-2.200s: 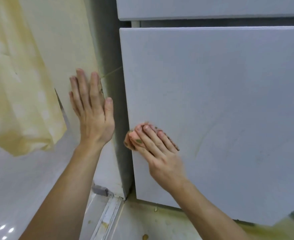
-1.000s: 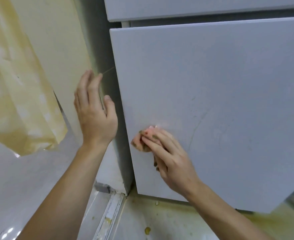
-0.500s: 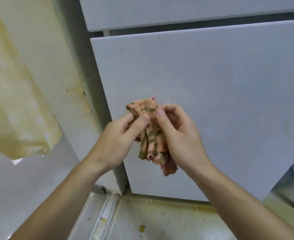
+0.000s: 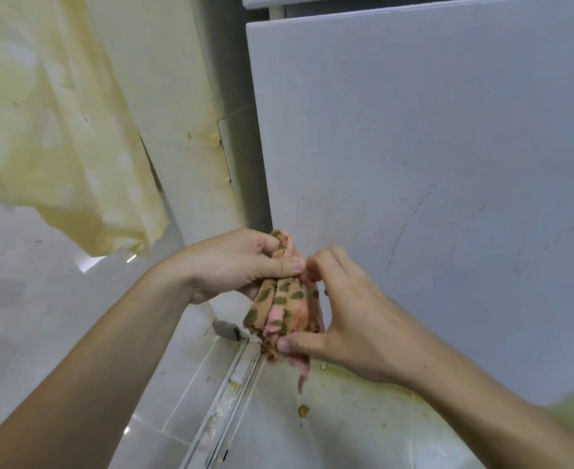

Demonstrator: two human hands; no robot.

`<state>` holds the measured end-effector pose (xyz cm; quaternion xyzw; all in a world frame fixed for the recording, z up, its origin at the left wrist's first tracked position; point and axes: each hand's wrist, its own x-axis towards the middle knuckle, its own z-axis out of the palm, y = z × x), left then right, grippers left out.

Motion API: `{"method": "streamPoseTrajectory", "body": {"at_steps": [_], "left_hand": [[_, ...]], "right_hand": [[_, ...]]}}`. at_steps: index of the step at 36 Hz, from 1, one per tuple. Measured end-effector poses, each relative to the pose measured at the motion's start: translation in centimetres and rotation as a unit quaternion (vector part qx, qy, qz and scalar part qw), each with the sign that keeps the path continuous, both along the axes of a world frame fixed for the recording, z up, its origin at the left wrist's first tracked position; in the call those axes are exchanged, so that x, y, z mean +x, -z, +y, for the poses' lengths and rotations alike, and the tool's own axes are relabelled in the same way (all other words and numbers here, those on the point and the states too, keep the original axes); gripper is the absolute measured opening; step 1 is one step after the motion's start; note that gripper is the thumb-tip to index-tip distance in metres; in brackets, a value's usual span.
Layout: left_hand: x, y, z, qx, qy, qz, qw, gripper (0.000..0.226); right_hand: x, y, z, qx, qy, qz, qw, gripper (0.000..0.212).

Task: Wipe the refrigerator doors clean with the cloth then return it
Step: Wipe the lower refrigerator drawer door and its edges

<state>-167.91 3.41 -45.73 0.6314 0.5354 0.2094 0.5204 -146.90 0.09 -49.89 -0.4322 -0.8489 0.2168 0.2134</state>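
Observation:
A pink cloth with green and brown patches [image 4: 285, 308] hangs bunched between both hands, just in front of the lower left corner of the grey refrigerator door [image 4: 431, 164]. My left hand [image 4: 241, 262] pinches its top between thumb and fingers. My right hand [image 4: 343, 319] pinches its lower end with the thumb underneath, the fingers curled at the cloth's right side. The cloth is off the door. Faint curved streaks mark the door's lower part.
A yellowish curtain [image 4: 51, 130] hangs at the left beside a cream wall [image 4: 177, 96]. Below lie a metal floor track [image 4: 224, 401] and a stained tiled floor [image 4: 312, 428] with small brown spots. The upper door's edge shows at the top.
My left hand has left the wall and joined the right on the cloth. The cloth has come off the door and now hangs bunched between both hands, lower in view.

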Motion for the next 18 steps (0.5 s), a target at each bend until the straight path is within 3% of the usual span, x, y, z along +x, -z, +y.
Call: {"method": "streamPoseTrajectory", "body": {"at_steps": [5,7,10,13,18], "left_hand": [[-2.0,1.2,-0.1,-0.042,0.043,0.041,0.997,0.070],[-2.7,1.5,-0.1,-0.037,0.056,0.067,0.995,0.065],[-3.5,1.7,-0.4,-0.031,0.066,0.089,0.993,0.050],[-4.2,1.7,-0.4,-0.061,0.055,0.086,0.993,0.063],[-4.5,1.5,-0.4,-0.048,0.069,0.113,0.990,0.056]], "right_hand": [[-0.7,1.6,0.2,-0.038,-0.022,0.059,0.997,0.025],[-0.3,1.5,0.6,-0.074,-0.020,0.114,0.991,0.013],[0.4,1.0,1.2,-0.142,-0.021,0.154,0.978,0.018],[0.9,0.3,1.8,-0.207,-0.031,0.218,0.953,0.028],[1.1,-1.2,2.0,-0.229,-0.008,0.282,0.931,0.039]]}}
